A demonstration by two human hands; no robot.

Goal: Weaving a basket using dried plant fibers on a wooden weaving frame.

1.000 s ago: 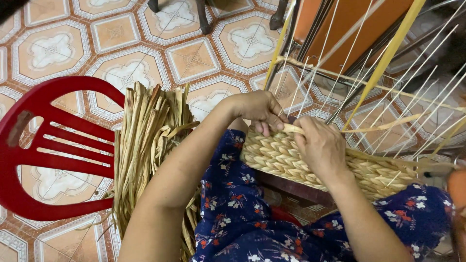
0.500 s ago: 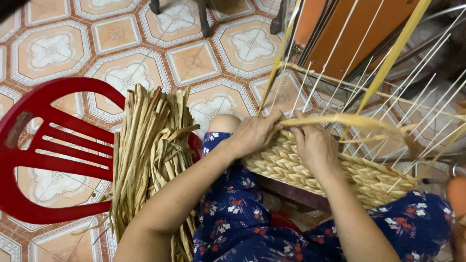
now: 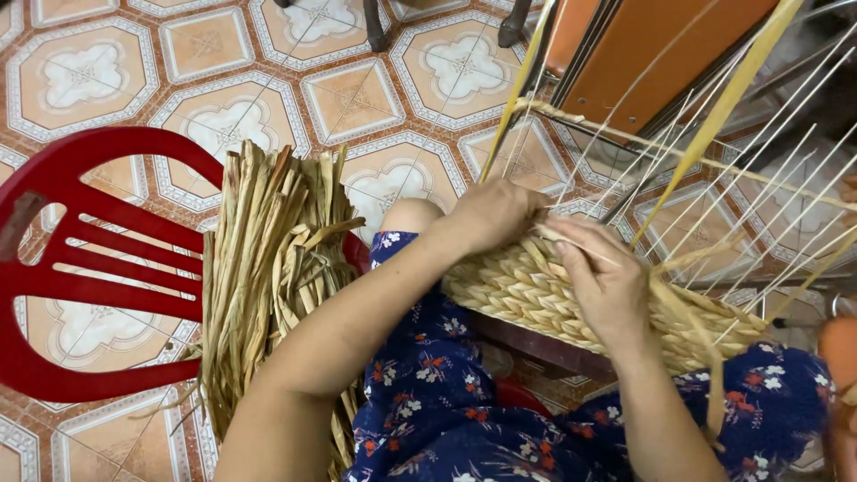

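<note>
A half-woven basket [image 3: 527, 290] of braided dry fibre rests on my lap, over a dark blue floral garment [image 3: 428, 411]. Thin pale upright ribs [image 3: 759, 205] rise from its woven band toward the upper right. My left hand [image 3: 491, 214] grips the top edge of the weave at its left end, fingers curled over the rim. My right hand [image 3: 607, 281] lies on the weave just to the right, fingers pinching a flat straw strand [image 3: 683, 308] that trails down over the basket side.
A bundle of dried flat straw strips [image 3: 268, 268] lies on a red plastic chair [image 3: 89, 268] at my left. Patterned floor tiles [image 3: 205, 45] spread beyond. An orange panel with dark metal legs [image 3: 643, 54] stands at the upper right.
The long strand arched over the ribs has been pulled down and now hangs by my right hand. Both hands shifted slightly left along the rim.
</note>
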